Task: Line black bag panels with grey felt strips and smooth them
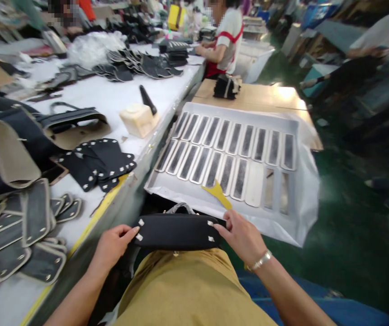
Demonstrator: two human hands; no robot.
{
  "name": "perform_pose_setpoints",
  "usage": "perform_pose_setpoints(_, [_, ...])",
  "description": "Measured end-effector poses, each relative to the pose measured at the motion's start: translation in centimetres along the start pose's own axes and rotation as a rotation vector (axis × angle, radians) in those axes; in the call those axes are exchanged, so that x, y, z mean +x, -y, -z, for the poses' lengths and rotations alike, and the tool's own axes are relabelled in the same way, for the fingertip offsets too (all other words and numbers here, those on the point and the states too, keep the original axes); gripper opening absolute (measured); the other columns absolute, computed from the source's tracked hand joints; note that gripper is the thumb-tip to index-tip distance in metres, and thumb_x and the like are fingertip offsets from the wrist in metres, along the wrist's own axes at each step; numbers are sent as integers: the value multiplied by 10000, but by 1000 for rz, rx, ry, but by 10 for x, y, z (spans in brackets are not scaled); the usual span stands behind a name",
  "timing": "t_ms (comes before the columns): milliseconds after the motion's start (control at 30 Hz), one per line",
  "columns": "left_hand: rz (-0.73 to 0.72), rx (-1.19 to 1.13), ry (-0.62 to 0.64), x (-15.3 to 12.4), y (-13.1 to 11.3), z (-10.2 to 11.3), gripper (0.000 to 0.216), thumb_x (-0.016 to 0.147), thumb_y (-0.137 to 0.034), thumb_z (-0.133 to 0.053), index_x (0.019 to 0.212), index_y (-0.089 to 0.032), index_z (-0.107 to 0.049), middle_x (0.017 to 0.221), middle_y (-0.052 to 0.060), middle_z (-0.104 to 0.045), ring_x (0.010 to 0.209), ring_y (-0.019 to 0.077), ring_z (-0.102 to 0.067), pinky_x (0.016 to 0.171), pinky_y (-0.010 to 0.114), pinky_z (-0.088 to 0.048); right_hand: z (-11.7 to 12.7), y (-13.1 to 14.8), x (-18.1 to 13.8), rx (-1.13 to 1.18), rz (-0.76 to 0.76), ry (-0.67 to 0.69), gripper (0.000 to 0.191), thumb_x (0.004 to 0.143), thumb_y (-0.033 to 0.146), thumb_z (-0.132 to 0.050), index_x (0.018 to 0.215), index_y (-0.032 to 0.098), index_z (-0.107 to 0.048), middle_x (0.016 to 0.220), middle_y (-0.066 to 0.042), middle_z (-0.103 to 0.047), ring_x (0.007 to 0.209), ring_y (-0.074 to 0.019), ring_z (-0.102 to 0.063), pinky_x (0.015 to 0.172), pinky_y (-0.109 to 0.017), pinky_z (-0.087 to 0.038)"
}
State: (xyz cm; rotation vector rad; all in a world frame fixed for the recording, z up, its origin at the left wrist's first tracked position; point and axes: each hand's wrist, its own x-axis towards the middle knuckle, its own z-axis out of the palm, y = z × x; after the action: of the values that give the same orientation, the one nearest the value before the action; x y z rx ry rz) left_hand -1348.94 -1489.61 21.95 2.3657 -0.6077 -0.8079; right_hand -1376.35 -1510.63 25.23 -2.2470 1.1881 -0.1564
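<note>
A black bag (177,232) rests on my lap with a long flat panel facing up and small white tabs near its corners. My left hand (115,244) pinches the panel's left end between thumb and fingers. At the opposite end, my right hand (240,233) is closed on the edge beside the upper right tab. Just beyond my right fingers, a yellow flat forked piece (219,192) lies at the tray's near edge. The pale tray (291,217) carries two rows of long dark strips with light borders (211,165).
On the white table (109,97) at left lie black tabbed pieces (101,158), light-edged straps (36,213), partly made bags (74,124) and a cream block (139,118) with a black handle. A co-worker (223,40) sits beyond the cardboard (262,96); another person (381,50) is at right.
</note>
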Motion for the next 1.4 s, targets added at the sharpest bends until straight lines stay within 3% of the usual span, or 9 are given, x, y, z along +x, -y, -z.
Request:
perform_pose_setpoints(100, [-89,-35,-28,3,-2,1,414,743,-539,-572,629,-144,-618,502,-9,-516,493,121,-434,494,230,-299,-18,32,4,-128,387,-158,425,804,418,-606,1134,164,-521,1044,-127,-629,980,-280,-582,857,-420,-456])
perform_pose_setpoints(167, [-110,-50,-52,7,-1,2,419,754,-533,-568,624,-138,-615,555,10,-561,542,132,-470,522,237,-316,-38,61,12,-145,603,-70,579,765,433,-659,1249,174,-479,1227,-140,-566,1129,-300,-516,976,-456,-403])
perform_pose_setpoints(233, [-115,-59,-60,9,1,3,426,762,-538,-563,641,-134,-621,586,22,-589,575,141,-494,542,243,-329,-61,88,20,-173,710,50,689,727,458,-694,1307,171,-457,1317,-140,-513,1195,-313,-470,1032,-482,-358])
perform_pose_setpoints(333, [-120,-104,-40,10,3,5,419,768,-527,-562,643,-132,-621,606,26,-607,591,142,-506,553,247,-344,-90,116,33,-219,726,155,778,699,505,-705,1327,117,-457,1325,-167,-509,1206,-330,-460,1041,-498,-349])
perform_pose_setpoints(467, [-104,-188,-1,13,6,7,376,756,-485,-587,615,-137,-603,590,8,-585,571,124,-487,542,239,-346,-108,126,44,-242,733,183,764,703,511,-699,1314,109,-479,1314,-163,-519,1200,-321,-462,1031,-481,-365])
perform_pose_setpoints(700, [-8,-339,151,22,8,14,313,734,-440,-609,631,-146,-599,477,-30,-486,468,97,-409,481,231,-321,-109,126,49,-268,728,225,714,704,467,-700,1303,135,-500,1323,-136,-513,1191,-301,-467,1019,-462,-382])
perform_pose_setpoints(1067, [-115,-250,134,29,14,18,330,754,-437,-591,625,-135,-619,575,0,-569,547,108,-456,517,237,-311,-115,128,52,-309,736,220,699,725,487,-667,1301,135,-487,1306,-149,-523,1182,-300,-481,991,-454,-410])
perform_pose_setpoints(1267, [-210,-90,135,33,11,27,317,757,-412,-605,581,-155,-550,574,-11,-551,558,112,-460,540,255,-289,-116,128,51,-333,755,215,701,734,487,-664,1301,117,-482,1306,-154,-519,1187,-297,-477,999,-444,-402])
perform_pose_setpoints(1400, [-259,-9,108,36,12,30,267,723,-387,-649,665,-170,-504,684,-7,-543,636,131,-465,576,262,-305,-117,130,49,-344,750,225,705,734,496,-662,1301,118,-483,1306,-154,-520,1187,-298,-475,994,-447,-404])
